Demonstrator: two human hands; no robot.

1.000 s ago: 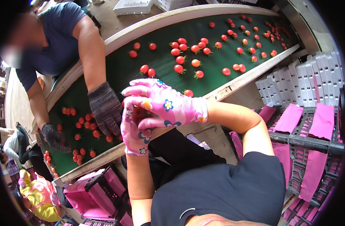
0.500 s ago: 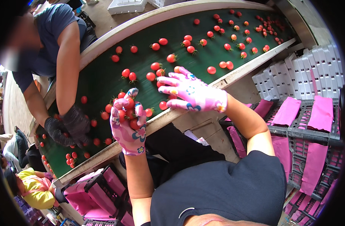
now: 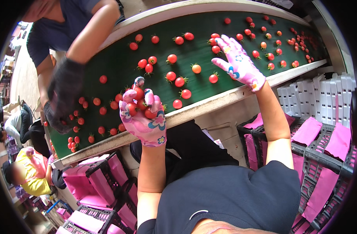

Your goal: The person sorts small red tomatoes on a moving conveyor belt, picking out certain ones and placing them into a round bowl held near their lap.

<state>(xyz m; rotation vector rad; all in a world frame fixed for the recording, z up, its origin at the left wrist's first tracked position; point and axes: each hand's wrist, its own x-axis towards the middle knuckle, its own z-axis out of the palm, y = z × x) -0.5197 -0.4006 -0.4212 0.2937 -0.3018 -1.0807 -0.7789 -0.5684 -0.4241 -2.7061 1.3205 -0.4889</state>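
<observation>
My left hand [image 3: 146, 126], in a pink flowered glove, is turned palm up at the near edge of the green belt [image 3: 122, 74]. Its fingers curl around several red cherry tomatoes [image 3: 141, 104]. Farther right, my right hand [image 3: 239, 64] hovers over the belt in a matching glove, fingers stretched and apart. Close to its fingertips lie red tomatoes [image 3: 216, 49], some with green stems. Nothing shows in this hand, though its palm side is hidden. Between my hands, loose tomatoes are scattered, one of them more orange [image 3: 196, 68].
Across the belt at left, a co-worker's dark gloved hands [image 3: 66, 87] work over it. A pale rail [image 3: 202, 109] borders the near side. Black crates with pink liners [image 3: 305, 130] and stacked white trays [image 3: 315, 99] stand at right; more lined crates [image 3: 94, 183] stand at lower left.
My right hand has moved right along the belt, its fingers now pointing farther across. My left hand still holds its tomatoes. The view has shifted, and the co-worker's upper hand has lifted.
</observation>
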